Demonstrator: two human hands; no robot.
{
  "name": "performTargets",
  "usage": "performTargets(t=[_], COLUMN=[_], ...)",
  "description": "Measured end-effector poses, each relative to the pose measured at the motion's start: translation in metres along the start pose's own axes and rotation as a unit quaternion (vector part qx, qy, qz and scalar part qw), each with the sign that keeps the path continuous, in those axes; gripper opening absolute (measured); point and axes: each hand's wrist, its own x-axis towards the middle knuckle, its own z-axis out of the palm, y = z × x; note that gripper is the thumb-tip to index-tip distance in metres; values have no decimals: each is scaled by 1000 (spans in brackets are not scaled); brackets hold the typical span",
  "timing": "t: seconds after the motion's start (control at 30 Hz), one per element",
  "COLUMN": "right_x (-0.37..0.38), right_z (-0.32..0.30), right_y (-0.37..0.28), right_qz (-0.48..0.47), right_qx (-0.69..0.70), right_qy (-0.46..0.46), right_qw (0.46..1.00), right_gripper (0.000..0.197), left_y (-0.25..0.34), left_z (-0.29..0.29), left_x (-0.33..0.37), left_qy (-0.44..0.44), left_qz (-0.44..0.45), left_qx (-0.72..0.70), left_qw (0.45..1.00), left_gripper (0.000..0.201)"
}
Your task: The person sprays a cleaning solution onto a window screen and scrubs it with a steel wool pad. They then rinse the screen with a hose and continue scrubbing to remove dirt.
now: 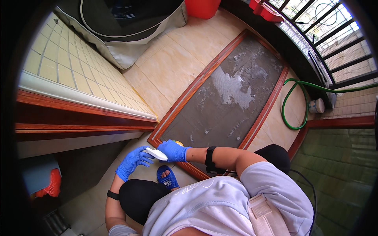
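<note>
Both my hands wear blue gloves and meet over the near left corner of a framed screen panel (185,118). My left hand (134,162) has its thumb and fingertips at the narrow end of a flat white piece (156,153), its other fingers loosely curled. I cannot make out what the piece is. My right hand (173,151) is closed just beyond it, touching or nearly touching its wide end. A bit of something yellow (178,143) peeks out past the right knuckles, the rest hidden. Whitish foam (236,88) lies on the dark mesh, within the reddish-brown wooden frame.
A green hose (284,114) loops on the tiles at right, by a small white tub (316,106). A covered machine (130,47) and red bucket (202,8) stand at the far side. My blue sandal (167,179) is close to the frame. A wooden-edged wall corner (86,118) juts in at left.
</note>
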Motion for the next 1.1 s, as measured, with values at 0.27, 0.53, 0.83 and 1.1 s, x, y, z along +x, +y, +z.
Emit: performTargets(t=[0.27, 0.53, 0.83, 1.1], right_x=[34, 33, 53, 47], right_z=[23, 4, -21, -86], right_y=[-23, 26, 57, 44], right_qz=[-75, -43, -20, 66], right_qx=[-70, -94, -36, -17], right_qy=[-26, 16, 64, 62], right_qw=[994, 995, 997, 996], right_gripper=[34, 68, 48, 37], left_y=[22, -22, -131, -98], left_z=[-4, -76, -144, -102], left_x=[-21, -83, -137, -159], left_qy=[95, 225, 339, 505], left_qz=[-114, -63, 35, -85], left_qx=[132, 18, -222, -46], left_qw=[980, 972, 914, 858], left_gripper=[24, 18, 25, 61])
